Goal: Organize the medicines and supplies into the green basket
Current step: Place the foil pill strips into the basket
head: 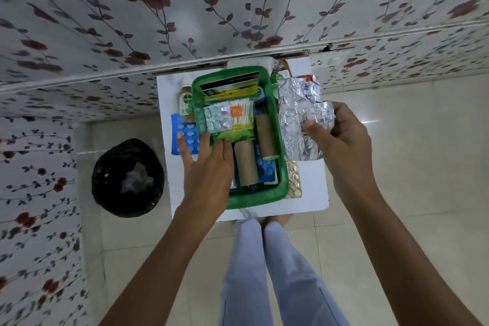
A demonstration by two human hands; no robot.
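Head view looks straight down on a white desk point(307, 188) with the green basket point(254, 200) at its middle. Inside the basket lie two brown cardboard rolls point(246, 164) side by side over a blue blister sheet point(267, 169), a pack of cotton buds point(239, 114), a small silver pill strip point(218, 118) resting on a green packet point(232, 135), and flat sachets stacked at the far end.

Floral-patterned panels point(105, 34) wall the space beyond and to the left of the desk; pale floor tiles point(397, 140) lie around it, and a black-lined bin point(128, 178) stands on the floor well left of the left hand's grip.

Right hand point(341, 140) is closed in a pinch on a large crinkled foil blister sheet point(299, 119), held just right of the basket's rim — thumb on the sheet's face, fingers behind it. Below that grip a strip of gold pills point(294, 180) lies on the desk against the basket's right wall.

Left hand point(209, 167) lies flat with spread fingers over the basket's left rim, holding nothing, fingertips touching the green packet. Just left of it a second blue blister pack point(185, 132) lies on the desk, and beyond that a Dettol bottle point(186, 100) — both outside the basket.
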